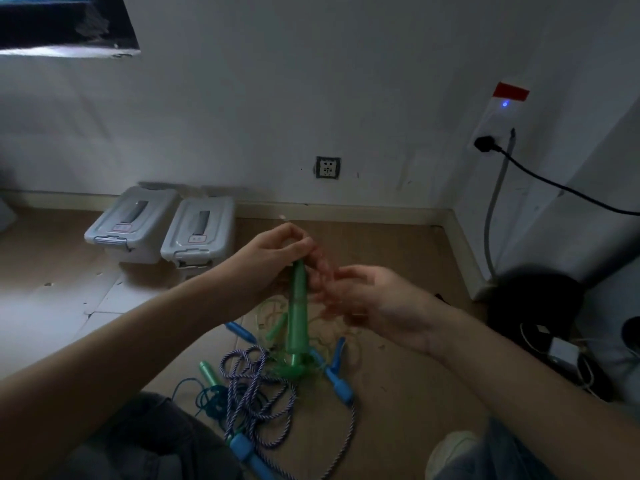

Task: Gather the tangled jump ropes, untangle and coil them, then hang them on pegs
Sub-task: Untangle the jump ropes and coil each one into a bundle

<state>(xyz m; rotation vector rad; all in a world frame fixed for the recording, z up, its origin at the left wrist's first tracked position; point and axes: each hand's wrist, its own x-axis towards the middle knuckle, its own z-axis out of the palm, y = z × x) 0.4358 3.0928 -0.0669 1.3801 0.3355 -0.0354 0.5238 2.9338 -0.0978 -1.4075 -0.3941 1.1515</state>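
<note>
The left hand (pixel 273 251) has its fingers curled round the top of a green jump-rope handle (pixel 298 317), holding it upright above the floor. The right hand (pixel 367 299) hovers just beside it, palm up; its fingers are blurred, so I cannot tell whether they pinch the thin cord or hold nothing. Below the handle the pale green cord (pixel 332 327) lies in loose loops on the brown floor (pixel 398 258), mixed with blue handles (pixel 337 375) and a purple-and-white braided rope (pixel 252 386) heaped near the person's knees. A teal rope (pixel 207 398) lies bunched at the left of the heap. This looks like the untangling step, with one rope being singled out; nothing is coiled yet. Next, I'd judge, the green cord needs drawing free of the blue handles without tightening the snarl. No pegs are in sight.
</note>
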